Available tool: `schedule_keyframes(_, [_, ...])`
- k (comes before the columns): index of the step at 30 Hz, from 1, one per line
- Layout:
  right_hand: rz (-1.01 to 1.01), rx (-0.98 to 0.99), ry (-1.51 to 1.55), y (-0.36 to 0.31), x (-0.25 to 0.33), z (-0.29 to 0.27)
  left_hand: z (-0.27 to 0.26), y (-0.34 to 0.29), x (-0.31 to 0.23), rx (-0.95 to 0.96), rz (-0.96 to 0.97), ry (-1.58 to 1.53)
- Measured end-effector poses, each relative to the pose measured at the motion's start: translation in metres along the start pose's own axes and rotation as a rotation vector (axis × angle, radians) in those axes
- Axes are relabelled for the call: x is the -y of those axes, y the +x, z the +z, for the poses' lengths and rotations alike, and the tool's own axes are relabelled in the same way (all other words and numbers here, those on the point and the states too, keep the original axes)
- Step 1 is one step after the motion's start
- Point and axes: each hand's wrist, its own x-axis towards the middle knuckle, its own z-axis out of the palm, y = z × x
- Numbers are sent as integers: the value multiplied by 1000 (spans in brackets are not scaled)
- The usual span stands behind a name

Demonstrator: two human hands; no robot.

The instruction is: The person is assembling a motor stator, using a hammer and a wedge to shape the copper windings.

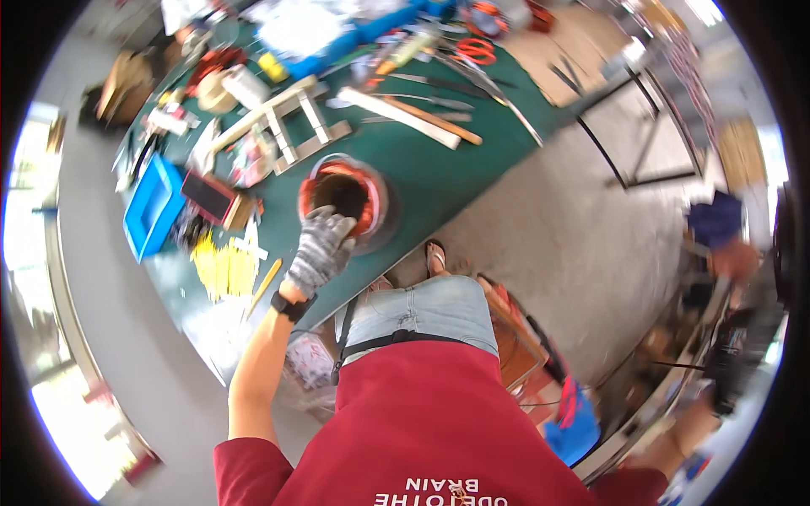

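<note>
My left hand (321,253), in a grey striped knit glove with a black band at the wrist, reaches over the green table (447,181). Its fingers are hooked over the near rim of a round bucket (377,196) with a reddish-orange inner wall and a dark inside. At the far right my right hand (736,358) is stretched out to the side, also gloved and badly smeared by motion. A thin dark rod (679,365) shows beside it; whether the fingers hold it cannot be made out.
Beyond the bucket lie a wooden frame (295,126), wood strips (401,116), red-handled scissors (475,52) and several tools. A blue tray (154,207) and yellow strips (224,268) are at the left. A black metal frame (641,181) stands on the floor at the right.
</note>
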Motion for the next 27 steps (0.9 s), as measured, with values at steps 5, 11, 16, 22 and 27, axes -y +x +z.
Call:
schedule_keyframes(5, [-948,330,40,-85,-94,254,1,6,-34,9,-215,161])
schedule_keyframes(11, [-555,772,605,-39,-26,332,31,56,-94,-141,-868,291])
schedule_keyframes(16, [-1056,790,390,27,-4,381,86,73,-76,-318,-836,568])
schedule_keyframes(22, [-1138,591,399,114,114,269,72,33,-69,-623,-525,376])
schedule_keyframes(27, [-572,893,991,43,59,279,79,8,-61,-634,-386,378])
